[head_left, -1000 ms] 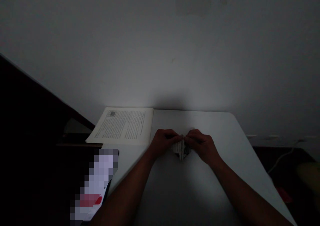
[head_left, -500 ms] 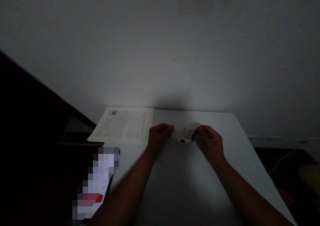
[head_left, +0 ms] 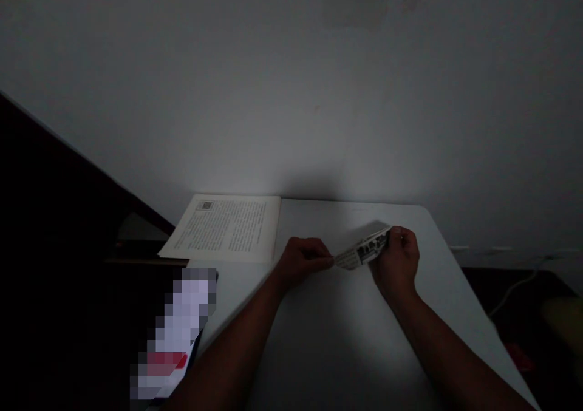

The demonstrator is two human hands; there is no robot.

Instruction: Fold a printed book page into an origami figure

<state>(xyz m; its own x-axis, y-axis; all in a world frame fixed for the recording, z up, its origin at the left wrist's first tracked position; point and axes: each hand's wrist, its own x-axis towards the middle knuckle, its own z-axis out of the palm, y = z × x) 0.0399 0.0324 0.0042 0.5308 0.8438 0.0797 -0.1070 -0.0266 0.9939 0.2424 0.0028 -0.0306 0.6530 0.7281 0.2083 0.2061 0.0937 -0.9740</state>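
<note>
A small folded piece of printed paper (head_left: 364, 251), with lines of text and a dark picture on it, is held above the white table (head_left: 319, 338). Its near left tip is pinched between the thumb and fingers of my left hand (head_left: 304, 259). At its far right end, my right hand (head_left: 401, 254) grips the paper with closed fingers. The folded paper slants up from left to right, and its right end is partly covered by my right fingers.
A stack of printed sheets (head_left: 228, 226) lies at the table's back left, against the wall (head_left: 273, 95). A lit, blurred-out screen (head_left: 182, 326) stands at the left edge beside my left forearm. Right of the table, a pale cable (head_left: 514, 289) hangs in the dark.
The paper has turned from level and spread between both hands to a flatter, slanted shape. My right hand moved right; my left hand moved right and nearer to me.
</note>
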